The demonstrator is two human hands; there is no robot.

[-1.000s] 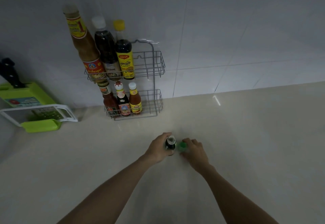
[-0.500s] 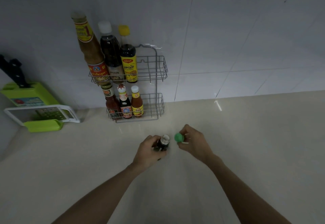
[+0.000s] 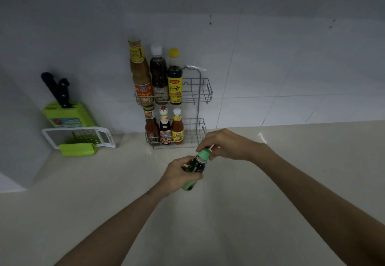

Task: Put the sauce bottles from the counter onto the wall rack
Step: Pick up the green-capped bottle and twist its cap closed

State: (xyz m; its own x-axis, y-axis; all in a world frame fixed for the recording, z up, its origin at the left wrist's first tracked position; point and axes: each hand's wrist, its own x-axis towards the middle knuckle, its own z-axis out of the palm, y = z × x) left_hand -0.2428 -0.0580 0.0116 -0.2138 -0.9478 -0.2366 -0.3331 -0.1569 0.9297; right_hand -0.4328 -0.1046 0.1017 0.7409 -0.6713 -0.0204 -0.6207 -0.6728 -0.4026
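Item: small dark glass sauce bottle with green label, held off the pale glossy stone worktop, in front of the rack and slightly to its right. Long axis tilted, neck pointing up and away toward the rack.

Left hand: closed around the bottle's body, thumb across the label; base shows below the palm.

Right hand: fingers pinched on the round light-green plastic cap, which sits at the bottle's mouth; whether it is fully seated cannot be told.

White wire two-tier wall rack: just beyond both hands. Lower tier holds three small red-sauce bottles at its left; the right part looks free, directly behind the right hand. Upper tier holds three tall bottles, right part likewise free.

Judgement: the left hand carries the bottle, so a short forward reach to the lower tier's right gap fits.

Far left: green knife block, white-framed grater.
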